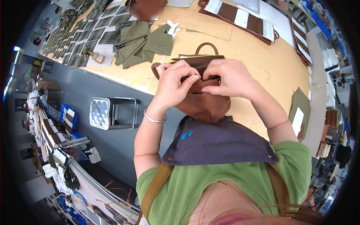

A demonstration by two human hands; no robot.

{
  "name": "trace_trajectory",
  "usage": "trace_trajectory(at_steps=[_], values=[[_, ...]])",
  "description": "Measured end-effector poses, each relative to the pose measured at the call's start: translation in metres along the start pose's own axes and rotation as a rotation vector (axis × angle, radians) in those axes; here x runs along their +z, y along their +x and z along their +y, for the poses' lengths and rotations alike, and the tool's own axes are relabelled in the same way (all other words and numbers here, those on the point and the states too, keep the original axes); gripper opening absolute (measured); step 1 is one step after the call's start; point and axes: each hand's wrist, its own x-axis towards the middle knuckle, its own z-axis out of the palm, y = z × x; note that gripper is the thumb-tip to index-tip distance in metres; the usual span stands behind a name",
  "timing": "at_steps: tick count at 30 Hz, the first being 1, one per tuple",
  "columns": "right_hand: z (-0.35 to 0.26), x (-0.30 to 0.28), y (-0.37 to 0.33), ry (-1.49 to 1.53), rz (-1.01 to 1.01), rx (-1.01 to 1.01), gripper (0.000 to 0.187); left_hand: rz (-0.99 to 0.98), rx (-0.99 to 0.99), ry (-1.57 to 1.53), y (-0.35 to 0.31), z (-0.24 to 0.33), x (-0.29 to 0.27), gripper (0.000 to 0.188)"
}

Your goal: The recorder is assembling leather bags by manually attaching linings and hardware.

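A brown leather handbag (205, 107) rests at the table's near edge, against my dark apron, its top loop handle standing up on the far side. My left hand (173, 84) pinches the bag's upper edge, thumb against forefinger, with a small gold-coloured metal bit (194, 75) showing at the fingertips. Opposite it, my right hand (231, 78) curls over the other side of the opening, fingers reaching in and thumb on the near panel. Part of the rim is hidden behind my fingers. The bag's dark inside shows between my hands.
Olive fabric pieces (144, 43) lie on the wooden table (270, 67), beside a glue bottle (97, 57) and rows of plaid pieces (80, 41). Brown-and-white bag panels (240, 20) sit at the far side. A metal stool (101, 112) stands on the floor to the left.
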Motion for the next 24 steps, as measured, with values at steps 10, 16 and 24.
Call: trace_trajectory(at_steps=[10, 16, 24], values=[[0.005, -0.029, 0.003, -0.035, -0.254, -0.038, 0.052, 0.007, 0.152, 0.090, -0.007, -0.002, -0.032, 0.003], [0.014, -0.011, 0.008, 0.063, -0.244, -0.125, 0.040, 0.028, 0.126, 0.233, -0.008, -0.004, -0.028, 0.013], [0.025, -0.021, 0.016, 0.164, -0.389, -0.079, 0.032, -0.155, 0.111, 0.236, -0.001, 0.023, -0.010, 0.021]])
